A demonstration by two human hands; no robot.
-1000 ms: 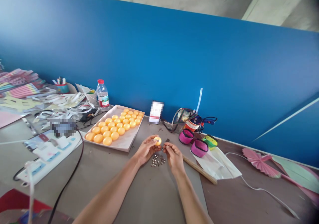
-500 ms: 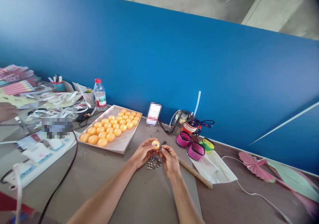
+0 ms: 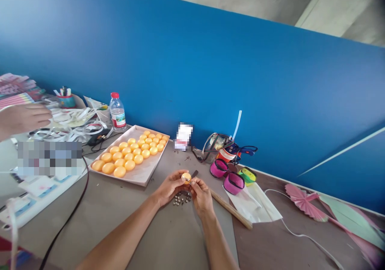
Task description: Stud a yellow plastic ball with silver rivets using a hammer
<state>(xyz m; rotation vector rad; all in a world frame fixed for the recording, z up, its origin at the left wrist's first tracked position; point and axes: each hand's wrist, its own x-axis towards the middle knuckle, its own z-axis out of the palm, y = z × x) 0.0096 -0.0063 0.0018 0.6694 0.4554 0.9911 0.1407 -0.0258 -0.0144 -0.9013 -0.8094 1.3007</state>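
My left hand is closed around an orange ping-pong ball, which has a dark opening with something silvery at it on the side facing me. The fingertips of my right hand are pinched together at the ball's right edge. What they hold, if anything, is too small to make out. Just below both hands, several small shiny metal beads lie in a loose pile on the grey table. Behind my right hand rests a hammer, its wooden handle pointing toward the lower right.
A shallow tray of orange balls stands left of my hands. Farther left are a power strip, cables and a water bottle. Another person's hand reaches in there. Magenta bands and a white sheet lie right.
My right fingertips have moved left, up against the ball's opening. The other person's hand has come farther into view at the left. The whole view has shifted slightly.
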